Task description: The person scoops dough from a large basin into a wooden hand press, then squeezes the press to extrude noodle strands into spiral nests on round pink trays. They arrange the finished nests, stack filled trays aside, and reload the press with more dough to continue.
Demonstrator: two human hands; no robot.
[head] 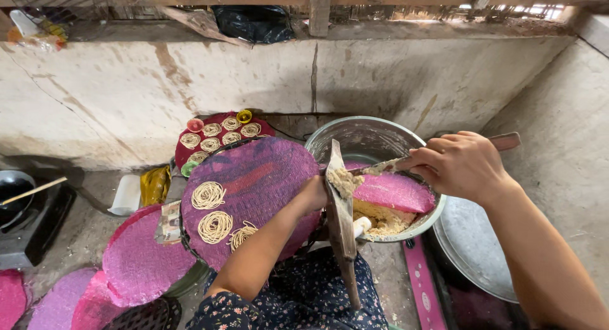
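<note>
My right hand point(460, 165) grips a flat wooden spatula point(507, 140) whose tip carries a lump of beige dough point(344, 180). The lump is pressed against the top of a wooden press point(341, 222) that stands tilted in front of me. My left hand point(313, 194) holds that press near its upper end, mostly hidden behind it. A round purple woven mat point(254, 178) leans beside my left arm, with three coils of thin noodle strands point(209, 195) on it. A metal bowl point(368, 136) behind the press holds more dough and a pink mat point(396, 192).
A red mat point(184, 154) with several noodle coils stands against the stained wall. Pink mats point(136, 260) lie stacked at lower left. A dark pan point(13, 187) with a stick sits far left. A metal lid point(472, 247) rests at right by a pink strip point(419, 285).
</note>
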